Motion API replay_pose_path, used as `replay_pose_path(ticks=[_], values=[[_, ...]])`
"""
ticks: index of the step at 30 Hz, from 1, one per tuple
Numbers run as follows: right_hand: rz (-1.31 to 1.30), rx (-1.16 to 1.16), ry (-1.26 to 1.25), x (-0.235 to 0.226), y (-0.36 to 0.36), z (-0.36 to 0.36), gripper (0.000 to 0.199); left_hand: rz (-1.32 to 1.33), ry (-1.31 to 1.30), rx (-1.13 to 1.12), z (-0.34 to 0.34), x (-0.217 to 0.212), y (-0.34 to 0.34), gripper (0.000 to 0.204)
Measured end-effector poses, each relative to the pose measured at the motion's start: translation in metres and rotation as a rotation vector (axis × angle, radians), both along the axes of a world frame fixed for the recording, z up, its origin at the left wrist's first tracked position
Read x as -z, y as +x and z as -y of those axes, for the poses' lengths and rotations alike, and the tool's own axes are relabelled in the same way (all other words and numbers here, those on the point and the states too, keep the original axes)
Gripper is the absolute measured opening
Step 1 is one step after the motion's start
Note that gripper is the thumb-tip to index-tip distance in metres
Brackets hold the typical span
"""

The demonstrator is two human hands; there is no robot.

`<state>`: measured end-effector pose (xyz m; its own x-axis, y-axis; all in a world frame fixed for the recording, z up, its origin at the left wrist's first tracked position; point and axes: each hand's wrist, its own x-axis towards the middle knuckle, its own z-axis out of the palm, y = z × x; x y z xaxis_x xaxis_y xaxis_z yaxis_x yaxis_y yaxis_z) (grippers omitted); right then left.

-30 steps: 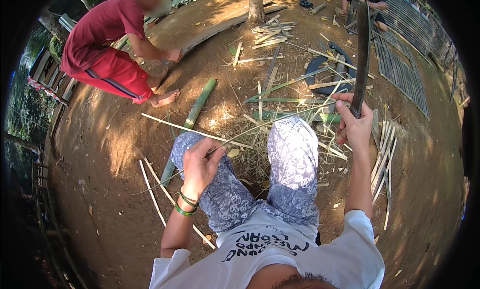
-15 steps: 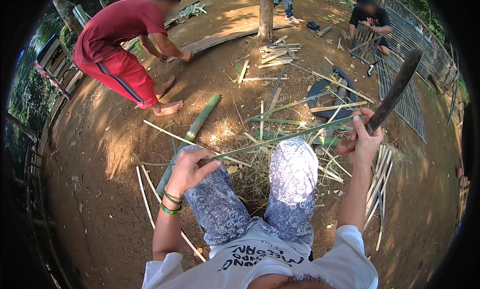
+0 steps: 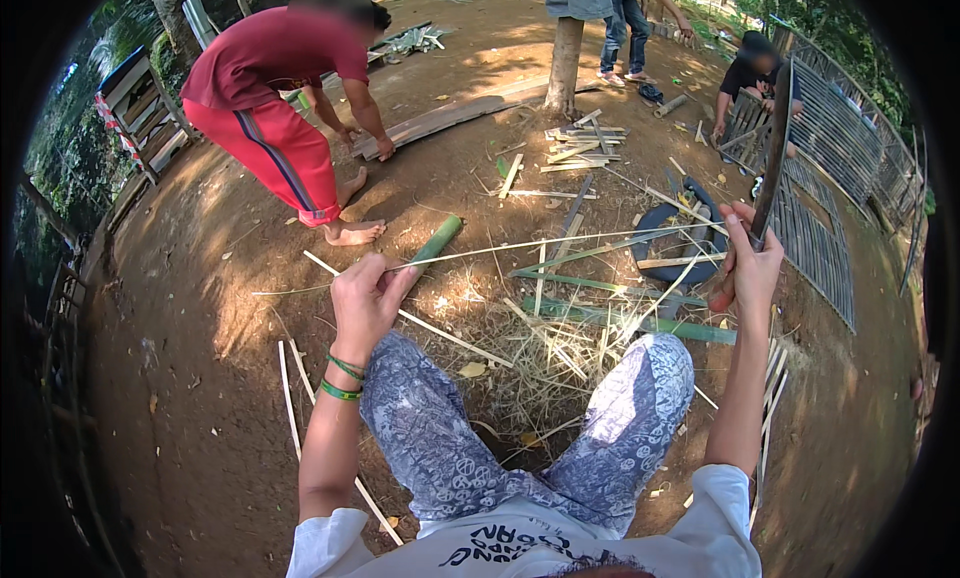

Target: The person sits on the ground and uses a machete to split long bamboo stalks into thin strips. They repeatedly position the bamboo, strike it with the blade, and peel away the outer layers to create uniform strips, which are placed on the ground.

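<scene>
A long, thin bamboo strip (image 3: pixel 560 241) stretches across in front of me above my knees. My left hand (image 3: pixel 366 296) pinches it near its left part, and a thin tail sticks out beyond the fist. The far end reaches the fingertips of my right hand (image 3: pixel 752 263). That hand is also closed around the brown handle of a machete (image 3: pixel 776 148), its dark blade pointing up. Below the strip, pale shavings (image 3: pixel 540 383) lie heaped between my knees. A green bamboo pole (image 3: pixel 437 240) lies past my left hand, partly hidden by it.
Cut strips (image 3: pixel 585 146) are piled by a tree trunk (image 3: pixel 563 68). A person in a maroon shirt (image 3: pixel 268 58) bends over a long plank (image 3: pixel 450 120). Another person (image 3: pixel 752 83) crouches by a bamboo panel (image 3: pixel 815 238) at the right. More strips (image 3: pixel 770 398) lie beside my right arm.
Both hands have come up, and the strip now shows a thinner, paler side. The machete blade stands more upright. My knees have spread apart. The person in maroon has lowered their hands with the plank.
</scene>
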<state>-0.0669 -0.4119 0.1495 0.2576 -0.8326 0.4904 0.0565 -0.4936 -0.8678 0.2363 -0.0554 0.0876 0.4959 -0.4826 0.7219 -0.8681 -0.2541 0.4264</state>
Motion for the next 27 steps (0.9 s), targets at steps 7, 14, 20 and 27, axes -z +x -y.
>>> replay_pose_path(ticks=[7, 14, 20, 27], values=[[-0.225, 0.033, 0.000, 0.006, 0.053, 0.062, 0.029, -0.011, -0.206, -0.089, 0.065, 0.007, 0.043, 0.017], [-0.145, -0.015, 0.219, 0.079, 0.079, 0.092, 0.024, -0.049, 0.233, 0.144, 0.074, 0.039, 0.101, 0.021], [-0.042, -0.014, 0.401, 0.103, 0.062, 0.107, 0.030, -0.325, 0.471, 0.185, 0.051, 0.064, 0.116, 0.030], [0.273, -0.118, 0.667, 0.103, 0.051, 0.114, 0.027, -0.845, 0.304, 0.280, 0.044, 0.075, 0.123, 0.034]])
